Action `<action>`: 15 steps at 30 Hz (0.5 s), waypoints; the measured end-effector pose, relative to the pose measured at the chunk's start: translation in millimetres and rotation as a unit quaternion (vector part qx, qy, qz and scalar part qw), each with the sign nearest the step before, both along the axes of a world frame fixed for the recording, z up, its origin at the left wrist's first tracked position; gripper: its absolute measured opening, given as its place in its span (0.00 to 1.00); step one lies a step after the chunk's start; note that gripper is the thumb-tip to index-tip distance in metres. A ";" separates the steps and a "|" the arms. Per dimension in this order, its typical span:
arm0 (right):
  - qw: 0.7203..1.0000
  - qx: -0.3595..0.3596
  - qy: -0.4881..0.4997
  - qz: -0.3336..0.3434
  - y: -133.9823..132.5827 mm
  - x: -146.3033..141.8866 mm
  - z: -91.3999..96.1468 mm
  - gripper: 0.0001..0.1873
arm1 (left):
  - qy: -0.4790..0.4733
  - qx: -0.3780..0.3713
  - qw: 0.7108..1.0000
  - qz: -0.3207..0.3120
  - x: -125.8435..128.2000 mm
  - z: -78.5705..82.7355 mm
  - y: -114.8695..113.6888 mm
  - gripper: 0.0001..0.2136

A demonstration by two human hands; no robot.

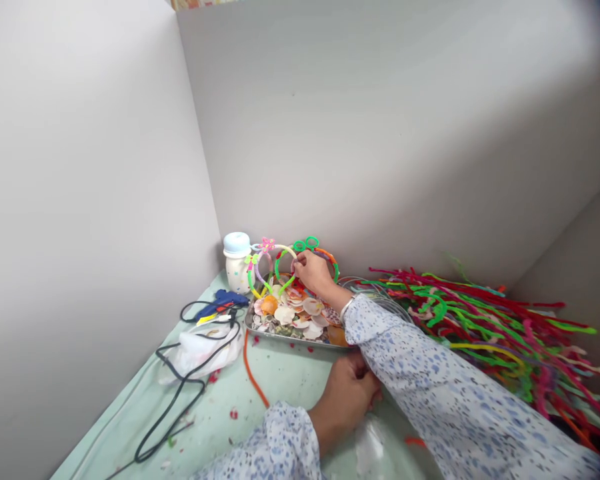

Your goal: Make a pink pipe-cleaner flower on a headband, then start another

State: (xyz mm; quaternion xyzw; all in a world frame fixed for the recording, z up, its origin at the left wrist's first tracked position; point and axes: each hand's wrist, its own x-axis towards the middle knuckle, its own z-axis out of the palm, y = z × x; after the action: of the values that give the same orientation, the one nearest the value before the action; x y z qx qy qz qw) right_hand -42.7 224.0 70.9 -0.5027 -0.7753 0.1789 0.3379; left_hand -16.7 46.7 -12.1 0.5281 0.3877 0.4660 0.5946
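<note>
My right hand (314,272) reaches over the tray, thumb and fingers pinched at the side of a headband wrapped in pale fuzzy stems (280,248) with a pink flower on top. Beside it stands a headband in green and orange (336,265), topped with green loops. Below them a metal tray (300,342) holds many seashells (285,315). Near the front, my left hand (347,393) is closed just above the table, partly behind my right sleeve; what its fingers hold is hidden. A clear plastic piece (370,445) lies below it.
A blue glue gun (220,303) with a black cord (180,383) lies left of the tray, by a white plastic bag (200,353). A white jar (237,267) stands in the corner. Many coloured pipe cleaners (505,333) are heaped at right. Grey panels (355,133) enclose the table.
</note>
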 end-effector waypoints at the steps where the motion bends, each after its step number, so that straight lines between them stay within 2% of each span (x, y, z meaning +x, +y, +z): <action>1: 1.000 0.004 0.005 0.001 -0.7 0.4 -1.0 0.16 | 0.000 0.002 1.000 0.000 0.0 0.1 0.0 0.08; 5: 1.000 0.014 0.019 0.004 -3.9 2.5 -2.2 0.15 | 0.001 0.006 1.000 -0.004 -0.5 0.4 -0.7 0.08; 9: 1.000 0.021 0.015 -0.004 -7.2 4.4 3.8 0.09 | 0.002 0.001 1.000 -0.006 -1.2 1.1 -1.8 0.09; 15: 0.999 0.038 0.001 -0.017 -12.0 3.6 11.3 0.10 | 0.000 -0.003 1.000 -0.007 -1.0 -4.1 0.1 0.10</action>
State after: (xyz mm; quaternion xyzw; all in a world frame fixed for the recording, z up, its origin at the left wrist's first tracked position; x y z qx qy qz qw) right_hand -39.1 212.0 82.2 -0.5027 -0.7724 0.1442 0.3605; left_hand -17.7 46.8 -16.2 0.5288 0.3855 0.4605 0.5997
